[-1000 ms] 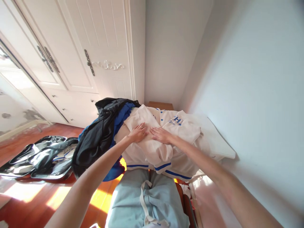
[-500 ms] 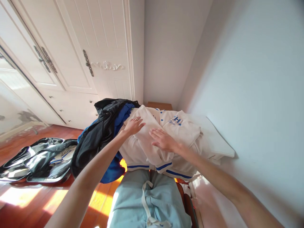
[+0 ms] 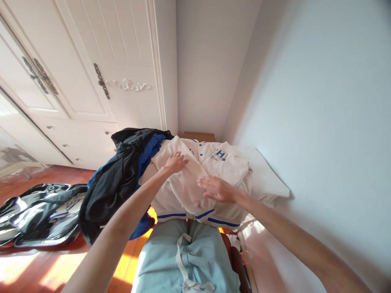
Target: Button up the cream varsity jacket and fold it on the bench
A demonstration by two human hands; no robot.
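Note:
A cream jacket (image 3: 226, 165) with blue trim, blue snaps and a letter patch lies spread in front of my legs, one sleeve folded across its front. My left hand (image 3: 177, 162) rests on the folded sleeve, fingers apart and holding nothing. To its right, my right hand (image 3: 217, 189) is over the lower part of the sleeve with its fingers stretched out; whether it touches the cloth is hard to tell. Under the jacket, a white table (image 3: 271, 175) shows at the right.
Black clothing (image 3: 116, 183) and blue clothing (image 3: 152, 148) hang at the jacket's left. An open suitcase (image 3: 45, 215) with clothes lies on the wooden floor. A white wardrobe (image 3: 128, 53) stands behind, a brown box (image 3: 199, 136) beyond the jacket, a wall (image 3: 320, 101) at the right.
My left hand has moved slightly right over the sleeve. My right hand has shifted down, towards me, on the jacket. The view has turned a little to the right.

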